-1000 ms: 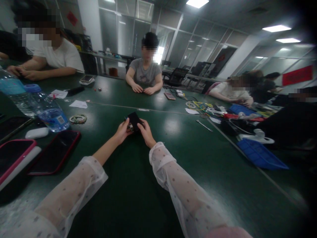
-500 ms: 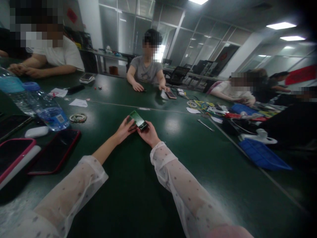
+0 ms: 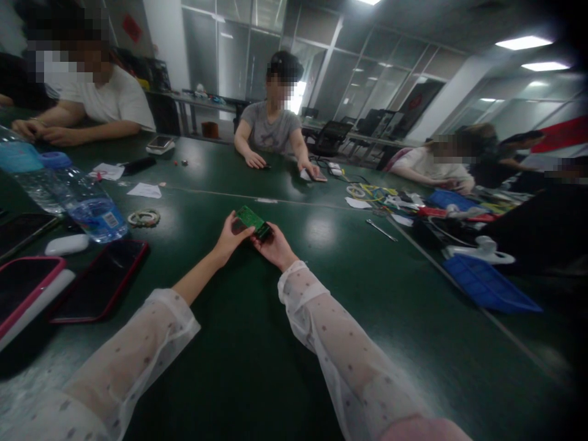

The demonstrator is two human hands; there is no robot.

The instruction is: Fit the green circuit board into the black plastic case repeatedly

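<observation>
Green circuit board (image 3: pixel 248 216): being held between both hands, over the green tabletop (image 3: pixel 239 349)
Left hand (image 3: pixel 227 240): gripping the board's left side, thumb lying along the near edge
Right hand (image 3: pixel 276 246): holding the dark right end
Care: gripping by edges is probably sparing the face

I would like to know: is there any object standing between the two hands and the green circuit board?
Nothing visible does. The left hand and right hand both touch the green circuit board directly; the wrench lies apart, to the right.
</observation>
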